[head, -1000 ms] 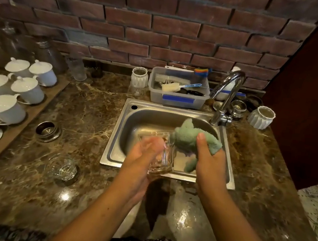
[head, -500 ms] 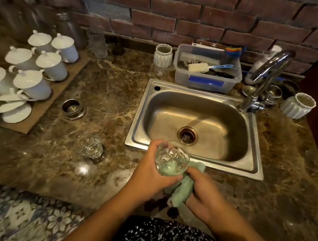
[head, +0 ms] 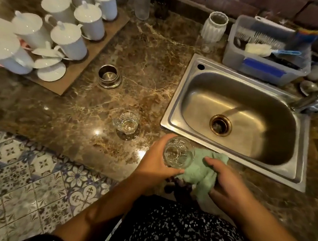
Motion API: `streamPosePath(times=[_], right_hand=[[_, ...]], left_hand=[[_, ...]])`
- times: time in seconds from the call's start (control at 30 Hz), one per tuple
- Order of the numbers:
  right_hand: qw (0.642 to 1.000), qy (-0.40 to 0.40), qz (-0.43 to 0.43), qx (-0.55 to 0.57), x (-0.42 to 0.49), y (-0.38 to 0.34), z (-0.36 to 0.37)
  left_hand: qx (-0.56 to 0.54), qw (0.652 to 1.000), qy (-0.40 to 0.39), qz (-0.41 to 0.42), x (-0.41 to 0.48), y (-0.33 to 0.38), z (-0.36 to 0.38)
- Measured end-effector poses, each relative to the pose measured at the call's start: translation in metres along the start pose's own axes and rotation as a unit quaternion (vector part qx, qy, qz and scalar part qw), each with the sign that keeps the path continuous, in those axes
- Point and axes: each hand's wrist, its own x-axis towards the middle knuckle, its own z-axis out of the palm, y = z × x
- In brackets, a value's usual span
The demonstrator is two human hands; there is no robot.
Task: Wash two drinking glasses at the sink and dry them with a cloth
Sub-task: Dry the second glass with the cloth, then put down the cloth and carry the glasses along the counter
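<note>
The left hand (head: 156, 158) has its fingers wrapped round a short, clear drinking glass with a cut pattern (head: 178, 153). It holds the glass over the near edge of the brown marbled bench (head: 145, 48), just near of the near-left corner of the stainless steel sink (head: 175, 104). The mouth of the glass faces up, so you look straight down to its thick round base. The wall is see-through, with small glints along the rim.

The right hand (head: 227, 184) grasps a bunched pale green terry cloth (head: 201, 174), thumb lying on top (the other fingers are tucked out of sight). The cloth touches the right side of the glass and spreads beneath it.

A second clear patterned glass (head: 126, 121) stands upright on the bench, left of the sink and apart from both hands.

Farther left and back, a small round steel cup (head: 109, 75) sits on the bench. Beyond it, white lidded cups (head: 90, 21) crowd a wooden board (head: 61, 89). A grey plastic tub of brushes (head: 262, 70) stands at the far side of the sink.
</note>
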Motion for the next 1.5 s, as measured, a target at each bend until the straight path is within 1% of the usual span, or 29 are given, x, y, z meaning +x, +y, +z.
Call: streamPosePath(times=[0.13,0.2,0.3,0.4,0.5,0.57,0.63,0.7,0.77,0.8,0.83,0.9,0.97,1.03,1.07,1.13,1.17,1.2,1.23,1.27,1.3,1.33,1.4,1.47,1.5], right_hand=[[1.0,0.001,0.003,-0.006,0.006,0.001,0.01],[1.0,0.006,-0.002,-0.024,0.008,-0.001,0.015],[1.0,0.007,-0.017,-0.016,0.012,-0.006,0.018],[1.0,0.025,-0.004,-0.019,0.014,-0.008,0.019],[0.999,0.028,0.013,-0.01,0.013,-0.009,0.019],[0.999,0.031,0.008,-0.01,0.013,-0.01,0.019],[0.999,0.032,0.001,-0.016,0.01,-0.012,0.019],[0.999,0.034,-0.011,-0.037,0.008,-0.014,0.017],[0.993,0.048,-0.046,-0.098,0.003,-0.018,0.015],[0.981,0.053,-0.079,-0.171,-0.001,-0.021,0.014],[0.958,0.05,-0.116,-0.258,-0.006,-0.023,0.014],[0.895,0.02,-0.187,-0.405,-0.016,-0.025,0.01],[0.842,-0.003,-0.221,-0.492,-0.024,-0.029,0.006],[0.789,-0.027,-0.257,-0.557,-0.029,-0.036,-0.002],[0.766,-0.061,-0.275,-0.578,-0.034,-0.041,-0.004],[0.721,-0.16,-0.301,-0.603,-0.046,-0.052,-0.009],[0.7,-0.201,-0.304,-0.613,-0.052,-0.057,-0.015],[0.685,-0.226,-0.302,-0.623,-0.058,-0.063,-0.022],[0.676,-0.24,-0.301,-0.628,-0.064,-0.07,-0.03],[0.678,-0.251,-0.295,-0.625,-0.069,-0.077,-0.039],[0.689,-0.262,-0.284,-0.614,-0.075,-0.085,-0.05],[0.704,-0.27,-0.265,-0.601,-0.081,-0.094,-0.062],[0.743,-0.271,-0.226,-0.568,-0.091,-0.113,-0.088],[0.786,-0.262,-0.207,-0.52,-0.096,-0.13,-0.112],[0.811,-0.248,-0.211,-0.486,-0.096,-0.136,-0.124]], left_hand=[[-0.029,0.999,0.018,-0.021,0.009,-0.014,-0.018],[-0.025,0.999,0.016,-0.027,0.014,-0.02,-0.028],[-0.036,0.998,0.013,-0.05,0.02,-0.029,-0.036],[-0.051,0.997,0.028,-0.059,0.021,-0.038,-0.036],[-0.043,0.997,0.048,-0.053,0.024,-0.044,-0.034],[-0.038,0.996,0.055,-0.052,0.027,-0.044,-0.032],[-0.048,0.995,0.052,-0.07,0.03,-0.043,-0.03],[-0.062,0.993,0.044,-0.091,0.031,-0.041,-0.03],[-0.065,0.99,0.047,-0.112,0.03,-0.034,-0.03],[-0.051,0.99,0.059,-0.121,0.028,-0.028,-0.029],[-0.029,0.988,0.075,-0.132,0.025,-0.021,-0.027],[0.004,0.982,0.112,-0.149,0.012,-0.007,-0.02],[0.011,0.981,0.134,-0.137,-0.002,0.01,-0.01],[0.02,0.987,0.135,-0.084,-0.013,0.032,-0.001],[0.023,0.991,0.124,-0.045,-0.016,0.045,0.003],[0.032,0.996,0.079,0.035,-0.018,0.071,0.012],[0.04,0.996,0.047,0.068,-0.016,0.084,0.016],[0.044,0.995,0.003,0.088,-0.014,0.095,0.021],[0.035,0.994,-0.055,0.089,-0.011,0.105,0.024],[0.018,0.989,-0.121,0.079,-0.008,0.114,0.027],[0.018,0.981,-0.183,0.067,-0.006,0.122,0.029],[0.03,0.972,-0.226,0.063,-0.002,0.129,0.033],[0.046,0.961,-0.265,0.061,0.004,0.142,0.042],[0.003,0.956,-0.292,0.027,0.01,0.153,0.052],[-0.022,0.949,-0.315,0.007,0.013,0.157,0.058]])
